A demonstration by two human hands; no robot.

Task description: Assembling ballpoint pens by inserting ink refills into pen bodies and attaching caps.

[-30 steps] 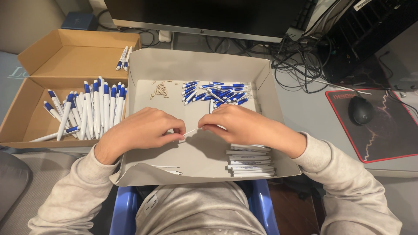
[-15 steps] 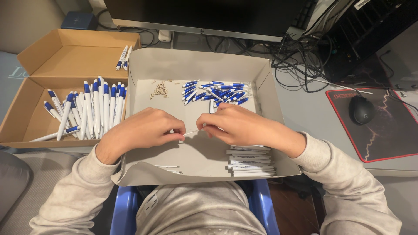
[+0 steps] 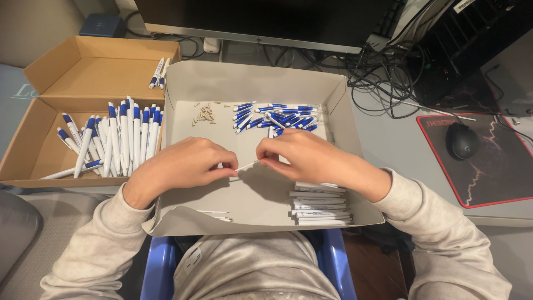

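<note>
Pinched between both hands is a thin white pen refill [image 3: 247,165], held level over the middle of the grey box [image 3: 338,105]: one end is nipped by the left hand [image 3: 186,166], fingers curled shut, the other by the right hand [image 3: 302,157], thumb & forefinger closed on it.

Largest to smallest otherwise: a dark monitor [image 3: 266,19] is seen at the top edge w/ a cable tangle [image 3: 383,72] to its right. A brown cardboard box [image 3: 72,66] sits left of the grey box, touching it, w/ assembled blue-and-white pens [image 3: 119,141] laid in a row inside. A red-edged mouse mat [image 3: 494,161] w/ a black mouse [image 3: 462,140] is at right. In the grey box, blue pen caps [image 3: 275,115] are heaped at the far side, white barrels [image 3: 321,204] stacked near the right wrist, small springs [image 3: 205,114] piled far left, & spare refills [image 3: 216,214] lie at the near edge.
</note>
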